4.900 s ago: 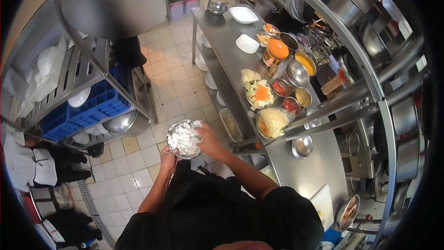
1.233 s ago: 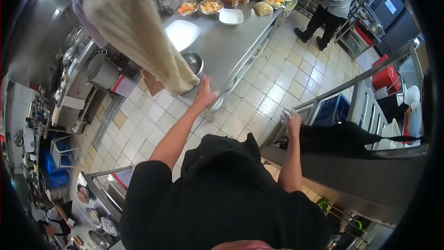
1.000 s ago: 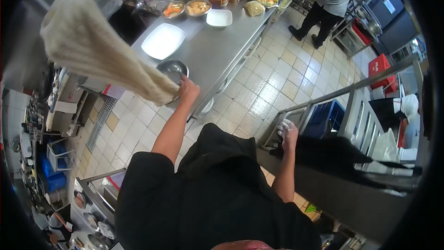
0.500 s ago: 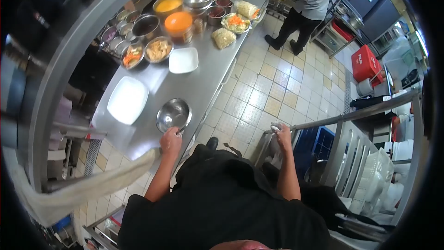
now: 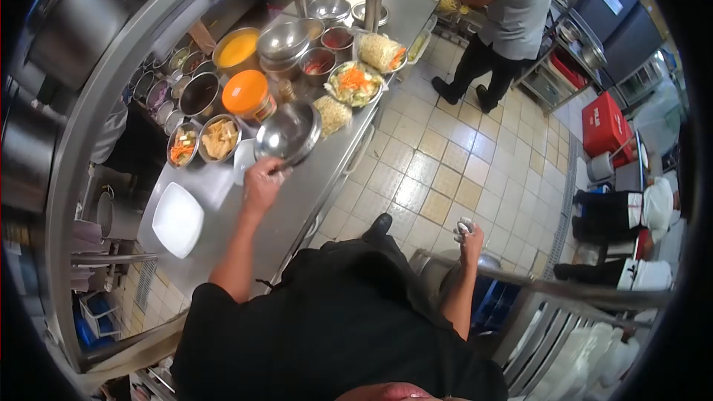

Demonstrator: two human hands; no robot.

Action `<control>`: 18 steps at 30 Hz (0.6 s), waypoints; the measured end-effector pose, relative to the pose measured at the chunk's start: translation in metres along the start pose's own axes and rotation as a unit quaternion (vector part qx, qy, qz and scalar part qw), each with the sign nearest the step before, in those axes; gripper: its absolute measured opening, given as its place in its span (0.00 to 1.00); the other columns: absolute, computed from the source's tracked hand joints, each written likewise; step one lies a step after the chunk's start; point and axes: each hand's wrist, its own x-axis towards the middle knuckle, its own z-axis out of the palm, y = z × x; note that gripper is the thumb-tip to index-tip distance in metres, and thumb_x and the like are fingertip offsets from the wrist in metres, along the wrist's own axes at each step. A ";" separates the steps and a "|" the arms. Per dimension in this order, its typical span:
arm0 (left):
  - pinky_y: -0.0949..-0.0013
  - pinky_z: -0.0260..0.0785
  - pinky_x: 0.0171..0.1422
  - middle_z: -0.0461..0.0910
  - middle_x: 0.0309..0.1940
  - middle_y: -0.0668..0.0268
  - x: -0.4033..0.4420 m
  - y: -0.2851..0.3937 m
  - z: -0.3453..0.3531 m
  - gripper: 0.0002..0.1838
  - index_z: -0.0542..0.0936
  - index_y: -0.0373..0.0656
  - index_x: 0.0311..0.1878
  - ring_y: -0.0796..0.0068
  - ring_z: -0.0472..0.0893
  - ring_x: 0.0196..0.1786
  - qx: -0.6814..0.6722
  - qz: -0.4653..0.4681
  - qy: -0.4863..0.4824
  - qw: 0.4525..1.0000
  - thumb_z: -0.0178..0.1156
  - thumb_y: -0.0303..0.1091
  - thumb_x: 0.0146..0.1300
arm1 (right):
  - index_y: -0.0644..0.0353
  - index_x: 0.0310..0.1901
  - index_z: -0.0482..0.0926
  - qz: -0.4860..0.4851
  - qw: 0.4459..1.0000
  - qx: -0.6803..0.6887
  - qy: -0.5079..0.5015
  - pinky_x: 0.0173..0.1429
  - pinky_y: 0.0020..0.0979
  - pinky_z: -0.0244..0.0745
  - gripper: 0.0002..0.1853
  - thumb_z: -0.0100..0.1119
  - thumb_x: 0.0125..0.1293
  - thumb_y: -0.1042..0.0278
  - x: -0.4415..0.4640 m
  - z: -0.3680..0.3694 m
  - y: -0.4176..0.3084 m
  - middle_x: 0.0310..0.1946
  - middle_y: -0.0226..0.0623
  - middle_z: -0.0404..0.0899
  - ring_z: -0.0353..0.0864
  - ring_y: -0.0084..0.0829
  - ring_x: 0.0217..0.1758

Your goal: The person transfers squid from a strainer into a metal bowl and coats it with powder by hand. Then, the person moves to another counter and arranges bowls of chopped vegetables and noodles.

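My left hand (image 5: 261, 184) grips the rim of a shiny steel mixing bowl (image 5: 288, 134), raised and tilted above the counter. The bowl partly covers a small white square dish (image 5: 243, 160). A larger white square plate (image 5: 178, 219) lies nearer me on the counter's left. My right hand (image 5: 469, 240) hangs in the air over the floor on the right, its fingers loosely bent and apart, smeared with something white. I make out nothing held in it.
The steel counter (image 5: 297, 197) bears an orange-lidded tub (image 5: 249, 94), bowls of cut vegetables, sauce pots and bagged shredded vegetables (image 5: 332, 116). A co-worker (image 5: 512, 18) stands at the counter's far end. A metal rack (image 5: 535, 338) stands at my right; a red crate (image 5: 607, 130) is beyond.
My left hand has lifted the steel bowl off the counter and carried it forward, towards the food containers. My right hand has moved slightly right and lower in view. The whole view has shifted.
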 end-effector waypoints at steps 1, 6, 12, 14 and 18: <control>0.68 0.68 0.36 0.79 0.28 0.58 0.024 0.002 0.008 0.09 0.81 0.34 0.35 0.69 0.77 0.30 0.001 -0.002 0.008 1.000 0.68 0.27 0.52 | 0.66 0.48 0.78 0.002 1.000 0.002 0.001 0.31 0.26 0.78 0.14 0.50 0.62 0.78 0.017 -0.003 -0.010 0.37 0.39 0.82 0.84 0.30 0.33; 0.68 0.69 0.37 0.79 0.28 0.57 0.150 0.026 0.036 0.11 0.81 0.35 0.37 0.71 0.77 0.30 0.021 -0.031 0.059 0.998 0.68 0.31 0.53 | 0.65 0.48 0.78 -0.016 1.000 -0.020 -0.005 0.31 0.25 0.76 0.13 0.52 0.61 0.78 0.111 -0.014 -0.056 0.37 0.38 0.82 0.83 0.28 0.33; 0.63 0.72 0.45 0.82 0.37 0.49 0.320 0.000 0.092 0.18 0.81 0.36 0.45 0.57 0.82 0.39 0.136 -0.004 0.053 0.989 0.67 0.38 0.54 | 0.65 0.48 0.78 -0.007 1.000 0.000 -0.021 0.33 0.26 0.76 0.13 0.53 0.61 0.78 0.193 -0.010 -0.110 0.38 0.37 0.82 0.82 0.27 0.35; 0.63 0.72 0.46 0.82 0.36 0.49 0.380 -0.021 0.121 0.21 0.81 0.35 0.46 0.57 0.82 0.40 0.176 -0.007 0.044 0.983 0.68 0.40 0.53 | 0.65 0.47 0.78 -0.017 0.999 -0.023 -0.020 0.32 0.26 0.76 0.12 0.53 0.62 0.77 0.221 -0.011 -0.115 0.37 0.36 0.82 0.82 0.27 0.35; 0.58 0.71 0.53 0.80 0.44 0.49 0.460 -0.037 0.167 0.21 0.81 0.40 0.49 0.51 0.80 0.48 0.227 -0.053 0.000 0.972 0.65 0.42 0.55 | 0.65 0.48 0.78 -0.009 0.999 -0.051 -0.001 0.33 0.26 0.76 0.13 0.51 0.62 0.78 0.253 -0.019 -0.109 0.38 0.37 0.82 0.82 0.28 0.35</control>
